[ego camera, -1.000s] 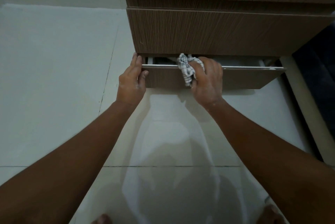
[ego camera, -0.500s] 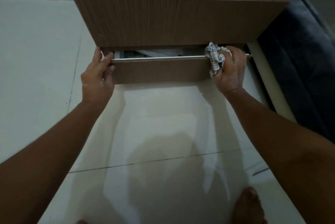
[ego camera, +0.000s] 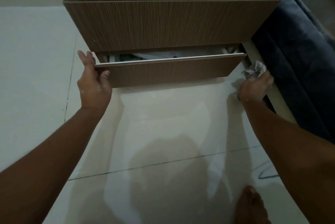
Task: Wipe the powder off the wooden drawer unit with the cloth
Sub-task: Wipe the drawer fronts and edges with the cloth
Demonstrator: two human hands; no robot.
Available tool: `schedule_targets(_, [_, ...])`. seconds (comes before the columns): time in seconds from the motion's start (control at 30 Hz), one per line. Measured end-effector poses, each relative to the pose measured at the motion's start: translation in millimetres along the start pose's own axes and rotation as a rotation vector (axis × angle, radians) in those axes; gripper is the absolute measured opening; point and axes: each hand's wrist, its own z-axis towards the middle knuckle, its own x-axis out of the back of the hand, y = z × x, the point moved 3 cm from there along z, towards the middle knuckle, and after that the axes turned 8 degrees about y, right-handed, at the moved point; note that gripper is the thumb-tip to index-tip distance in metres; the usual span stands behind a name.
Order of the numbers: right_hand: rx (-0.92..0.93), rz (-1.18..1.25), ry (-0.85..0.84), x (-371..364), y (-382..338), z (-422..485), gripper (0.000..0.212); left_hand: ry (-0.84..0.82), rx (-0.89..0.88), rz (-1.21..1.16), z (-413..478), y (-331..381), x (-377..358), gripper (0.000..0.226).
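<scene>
The wooden drawer unit (ego camera: 170, 24) fills the top of the head view, its bottom drawer (ego camera: 168, 72) pulled partly out with pale items inside. My left hand (ego camera: 93, 84) grips the drawer front's left end, thumb on the front face. My right hand (ego camera: 255, 87) holds a crumpled checked cloth (ego camera: 253, 71) just past the drawer's right end, off the wood, near the floor. No powder is visible on the drawer's top edge.
A dark blue cushioned piece (ego camera: 297, 64) with a pale frame stands right of the unit. Glossy white floor tiles (ego camera: 163, 133) lie below. My bare foot (ego camera: 252, 205) is at the bottom right, a thin cable (ego camera: 266, 174) near it.
My right hand slid the cloth rightward along the drawer's top edge and has come off its right end. My left hand stayed on the left end. The view shifted.
</scene>
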Motion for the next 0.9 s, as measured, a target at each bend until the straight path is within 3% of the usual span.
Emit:
schedule_targets(0.13, [0.182, 0.289, 0.139, -4, -23, -25, 0.047, 0.048, 0.006, 0.004, 8, 4, -2, 0.078])
schedule_targets(0.3, [0.576, 0.541, 0.228, -9, -80, -64, 0.039, 0.092, 0.064, -0.011, 20, 3, -17, 0.079])
schedule_targets(0.5, [0.876, 0.685, -0.048, -30, -135, -159, 0.052, 0.092, 0.051, -0.045, 21, -7, -22, 0.072])
schedule_targets(0.7, [1.201, 0.612, -0.251, -79, -154, -250, 0.057, -0.050, -0.153, 0.014, 12, -28, -17, 0.067])
schedule_targets(0.8, [1.325, 0.514, -0.248, -105, -157, -270, 0.065, -0.103, -0.264, 0.015, 15, -42, -26, 0.070])
schedule_targets(0.9, [1.443, 0.289, -0.239, -127, -159, -282, 0.078, -0.169, -0.235, -0.005, 21, -53, -35, 0.081])
